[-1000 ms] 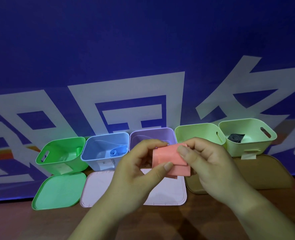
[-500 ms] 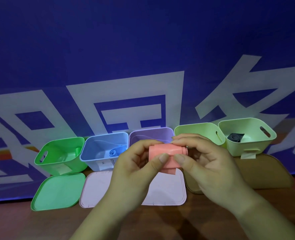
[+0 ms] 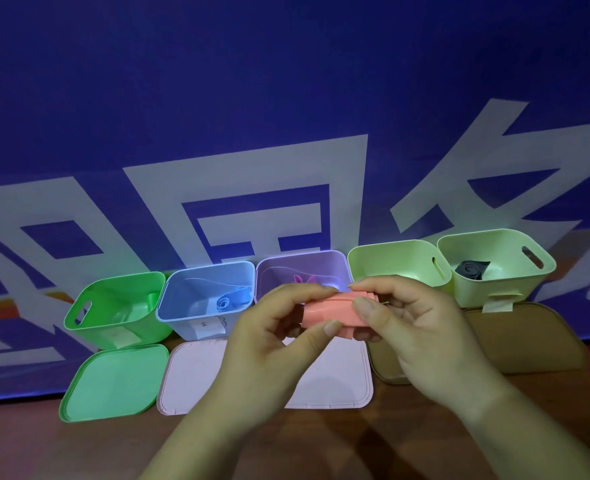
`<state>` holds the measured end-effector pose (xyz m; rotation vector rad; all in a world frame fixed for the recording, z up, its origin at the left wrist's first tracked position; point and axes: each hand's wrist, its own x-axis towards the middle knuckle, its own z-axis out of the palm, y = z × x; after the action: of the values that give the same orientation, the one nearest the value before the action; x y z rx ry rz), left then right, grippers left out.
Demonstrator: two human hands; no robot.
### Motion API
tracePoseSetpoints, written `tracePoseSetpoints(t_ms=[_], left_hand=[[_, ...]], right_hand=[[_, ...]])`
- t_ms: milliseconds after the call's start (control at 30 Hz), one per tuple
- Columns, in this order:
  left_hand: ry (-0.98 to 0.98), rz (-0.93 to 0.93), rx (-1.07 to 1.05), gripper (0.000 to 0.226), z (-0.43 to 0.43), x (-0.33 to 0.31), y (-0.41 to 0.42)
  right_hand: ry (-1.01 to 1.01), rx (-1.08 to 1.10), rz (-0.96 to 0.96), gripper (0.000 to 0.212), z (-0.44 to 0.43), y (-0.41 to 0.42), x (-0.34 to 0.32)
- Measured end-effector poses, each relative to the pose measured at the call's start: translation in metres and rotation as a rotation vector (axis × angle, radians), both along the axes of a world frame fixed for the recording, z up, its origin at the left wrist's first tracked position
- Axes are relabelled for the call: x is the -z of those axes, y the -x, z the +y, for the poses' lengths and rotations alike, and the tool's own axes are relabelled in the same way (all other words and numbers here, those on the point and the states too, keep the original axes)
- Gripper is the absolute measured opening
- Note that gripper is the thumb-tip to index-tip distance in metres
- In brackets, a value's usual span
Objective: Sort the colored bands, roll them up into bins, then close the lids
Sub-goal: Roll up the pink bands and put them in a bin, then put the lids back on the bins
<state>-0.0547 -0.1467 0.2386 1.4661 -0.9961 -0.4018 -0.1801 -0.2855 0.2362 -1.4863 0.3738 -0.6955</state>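
The pink band [image 3: 328, 311] has rolled tighter, axis left-right, pinched by left hand [image 3: 269, 344] and right hand [image 3: 425, 327].

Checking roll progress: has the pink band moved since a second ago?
Yes. The pink band has rolled tighter: its lower edge rose toward the purple bin; top edge stayed put.

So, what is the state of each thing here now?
Salmon-pink elastic band: nearly rolled, pinched by left hand and right hand.
Green plastic bin: open, lid off.
Light blue plastic bin: open, blue roll inside.
Purple plastic bin: open.
Inner pale green bin: open.
Rightmost pale green plastic bin: open, dark roll inside.
Green square plastic lid: lying flat.
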Motion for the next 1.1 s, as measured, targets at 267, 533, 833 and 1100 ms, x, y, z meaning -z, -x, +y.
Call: tracePoseSetpoints(t_ms=[267, 533, 833, 1100], left_hand=[[-0.112, 0.06, -0.005, 0.024, -0.027, 0.021, -0.011], [-0.336, 0.01, -0.064, 0.03, -0.095, 0.067, -0.044], [-0.566, -0.407, 0.066, 0.023, -0.232, 0.133, -0.097], [-0.707, -0.601, 0.253, 0.028, -0.327, 0.195, -0.11]], right_hand=[[-0.014, 0.034, 0.132, 0.022, -0.025, -0.009, 0.035], [0.136, 0.193, 0.4, 0.019, -0.087, -0.016, 0.088], [0.556, 0.327, 0.907, 0.042, -0.207, -0.031, 0.164], [0.748, 0.376, 1.205, 0.061, -0.252, -0.035, 0.228]])
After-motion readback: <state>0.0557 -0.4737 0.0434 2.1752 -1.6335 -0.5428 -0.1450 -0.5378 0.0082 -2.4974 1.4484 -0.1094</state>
